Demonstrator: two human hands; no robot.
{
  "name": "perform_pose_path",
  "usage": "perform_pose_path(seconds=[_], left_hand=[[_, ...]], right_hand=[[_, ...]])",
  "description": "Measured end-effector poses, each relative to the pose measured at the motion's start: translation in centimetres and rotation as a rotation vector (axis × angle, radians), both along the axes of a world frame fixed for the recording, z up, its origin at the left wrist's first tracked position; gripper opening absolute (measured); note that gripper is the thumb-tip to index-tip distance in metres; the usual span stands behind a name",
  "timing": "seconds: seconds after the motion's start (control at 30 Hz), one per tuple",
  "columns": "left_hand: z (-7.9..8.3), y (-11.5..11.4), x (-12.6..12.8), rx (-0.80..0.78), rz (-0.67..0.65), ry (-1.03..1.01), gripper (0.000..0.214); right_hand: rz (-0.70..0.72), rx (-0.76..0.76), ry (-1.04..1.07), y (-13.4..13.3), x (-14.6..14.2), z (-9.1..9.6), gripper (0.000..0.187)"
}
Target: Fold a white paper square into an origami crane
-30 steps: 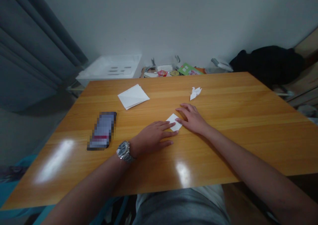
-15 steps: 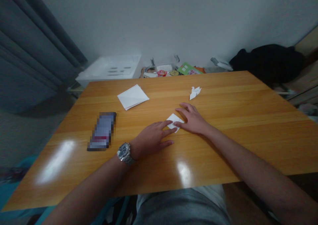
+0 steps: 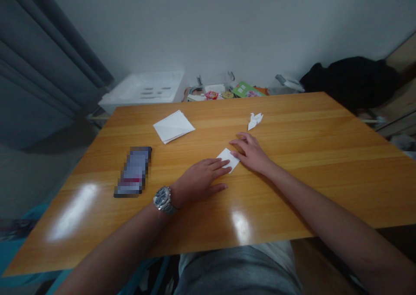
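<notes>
A small folded white paper [image 3: 228,158] lies flat on the wooden table [image 3: 292,178], near the middle. My left hand [image 3: 199,181], with a metal watch [image 3: 162,198] on its wrist, lies flat with fingers stretched, fingertips pressing the paper's left edge. My right hand [image 3: 251,153] rests flat at the paper's right edge, fingers extended and touching it. Neither hand is wrapped round anything.
A stack of white paper sheets [image 3: 173,126] lies at the back left. A finished white origami crane [image 3: 254,120] sits behind my right hand. A phone [image 3: 133,171] lies to the left. A white box [image 3: 143,90], clutter and dark clothing [image 3: 351,80] sit beyond the far edge.
My right fingers slid over the small paper and then back toward its right edge. The left hand stayed pressed on the paper's left side.
</notes>
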State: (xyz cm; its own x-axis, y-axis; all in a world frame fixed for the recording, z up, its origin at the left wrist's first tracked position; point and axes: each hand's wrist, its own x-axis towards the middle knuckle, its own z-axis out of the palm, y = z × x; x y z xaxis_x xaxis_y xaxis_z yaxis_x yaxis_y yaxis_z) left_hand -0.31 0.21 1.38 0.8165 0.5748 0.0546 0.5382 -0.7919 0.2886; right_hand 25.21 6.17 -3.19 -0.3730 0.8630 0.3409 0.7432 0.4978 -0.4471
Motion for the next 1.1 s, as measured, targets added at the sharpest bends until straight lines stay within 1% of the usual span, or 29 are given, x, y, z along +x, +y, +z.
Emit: perform_pose_path(seconds=[0.23, 0.37, 0.57, 0.9, 1.1], left_hand=[[-0.2, 0.0, 0.6, 0.038, 0.034, -0.011, 0.053], [-0.4, 0.0, 1.0, 0.065, 0.064, -0.002, 0.056], [-0.6, 0.1, 1.0, 0.079, 0.069, 0.040, 0.059], [-0.5, 0.0, 1.0, 0.106, 0.075, 0.016, 0.054], [-0.7, 0.1, 0.8, 0.062, 0.046, 0.009, 0.054]], right_hand=[[0.005, -0.003, 0.005, 0.2, 0.1, -0.4, 0.035], [0.011, 0.002, -0.013, 0.1, 0.1, -0.2, 0.035], [0.004, 0.007, -0.028, -0.1, -0.1, 0.1, 0.035], [0.034, 0.001, 0.005, 0.1, 0.3, -0.5, 0.036], [0.025, -0.017, 0.035, 0.5, 0.1, -0.8, 0.033]])
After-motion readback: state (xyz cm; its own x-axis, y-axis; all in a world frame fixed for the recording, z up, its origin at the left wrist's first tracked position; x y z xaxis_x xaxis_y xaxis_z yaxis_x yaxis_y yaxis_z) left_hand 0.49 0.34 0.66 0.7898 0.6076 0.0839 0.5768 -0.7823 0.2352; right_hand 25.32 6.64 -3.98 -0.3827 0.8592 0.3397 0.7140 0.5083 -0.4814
